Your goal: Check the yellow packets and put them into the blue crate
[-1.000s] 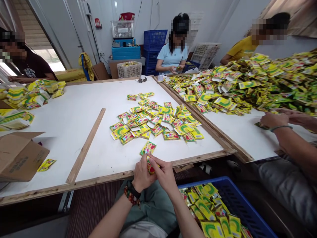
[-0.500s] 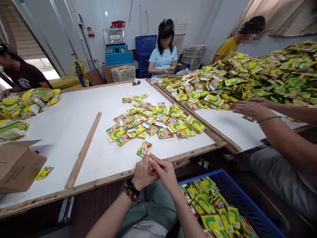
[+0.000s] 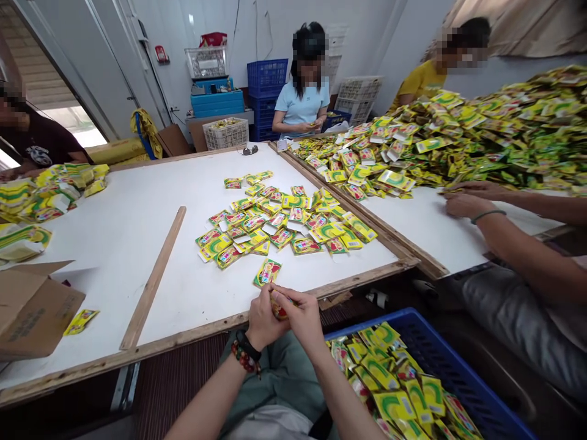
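Observation:
My left hand (image 3: 266, 319) and my right hand (image 3: 300, 315) meet at the table's near edge, both closed on one small yellow and red packet (image 3: 279, 307) that the fingers partly cover. Just beyond my fingertips a green and yellow box (image 3: 267, 272) lies flat on the white table (image 3: 202, 293). Farther on spreads a loose pile of similar boxes (image 3: 275, 223), some with white flaps open. To the right of my lap, a blue basket (image 3: 458, 348) holds many yellow packets (image 3: 394, 406).
Wooden strips (image 3: 156, 275) edge and divide the table. A cardboard box (image 3: 36, 311) stands at the left, beside a single packet (image 3: 81, 321). A large packet heap (image 3: 481, 134) fills the right table, where another person's hands (image 3: 468, 198) work. Other people sit around.
My hands stay together on the packet, with slightly shifted fingers. At the right, the other person's hands have moved a little to the right. The view has shifted slightly.

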`<action>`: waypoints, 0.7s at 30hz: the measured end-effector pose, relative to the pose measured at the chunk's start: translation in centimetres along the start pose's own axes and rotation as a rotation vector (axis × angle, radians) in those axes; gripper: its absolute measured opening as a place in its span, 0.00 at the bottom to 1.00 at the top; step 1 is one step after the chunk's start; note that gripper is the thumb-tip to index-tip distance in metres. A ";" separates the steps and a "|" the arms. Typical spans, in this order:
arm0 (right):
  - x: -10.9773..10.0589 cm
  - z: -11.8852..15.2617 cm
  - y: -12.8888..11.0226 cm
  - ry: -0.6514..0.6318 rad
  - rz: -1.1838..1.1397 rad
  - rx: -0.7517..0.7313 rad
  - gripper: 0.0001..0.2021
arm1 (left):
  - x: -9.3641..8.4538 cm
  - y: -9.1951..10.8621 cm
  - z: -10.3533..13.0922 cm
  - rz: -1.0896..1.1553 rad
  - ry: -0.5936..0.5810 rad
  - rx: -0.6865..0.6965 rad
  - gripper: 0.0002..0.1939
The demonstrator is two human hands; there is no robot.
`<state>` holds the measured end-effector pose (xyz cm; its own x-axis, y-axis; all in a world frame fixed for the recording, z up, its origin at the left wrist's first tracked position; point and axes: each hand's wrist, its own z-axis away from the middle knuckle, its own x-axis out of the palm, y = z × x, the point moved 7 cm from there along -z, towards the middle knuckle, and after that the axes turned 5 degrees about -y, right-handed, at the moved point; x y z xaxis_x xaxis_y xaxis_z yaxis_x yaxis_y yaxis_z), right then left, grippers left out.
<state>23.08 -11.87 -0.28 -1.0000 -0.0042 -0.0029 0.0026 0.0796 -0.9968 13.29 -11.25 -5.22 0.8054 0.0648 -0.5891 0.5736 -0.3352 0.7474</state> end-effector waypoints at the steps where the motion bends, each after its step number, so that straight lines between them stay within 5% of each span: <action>1: -0.1 -0.1 0.2 0.024 -0.031 0.017 0.12 | 0.0 0.1 -0.1 0.011 -0.011 -0.013 0.31; 4: 0.0 -0.4 0.4 0.044 -0.050 0.009 0.11 | -0.2 0.2 -0.4 0.074 -0.020 -0.018 0.31; 11: 1.6 -0.4 -0.7 -0.135 0.232 -0.235 0.14 | -0.7 0.2 -0.4 0.156 0.002 -0.027 0.22; 13: 0.5 0.7 -0.6 -0.139 0.313 -0.260 0.16 | -1.1 0.9 -0.5 0.163 -0.055 0.028 0.27; 17: -7.9 4.6 0.8 0.074 0.659 -0.071 0.20 | -2.5 2.2 -2.1 0.002 -0.178 0.162 0.36; 21: -16.2 8.0 3.2 0.075 1.180 0.370 0.17 | -3.0 -0.1 -6.6 -0.334 -0.166 -0.112 0.34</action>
<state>39.36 -19.51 -4.09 -0.3828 -0.0631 -0.9217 0.8906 -0.2906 -0.3500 11.85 -5.22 -1.50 0.5419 -0.0036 -0.8404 0.8201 -0.2163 0.5297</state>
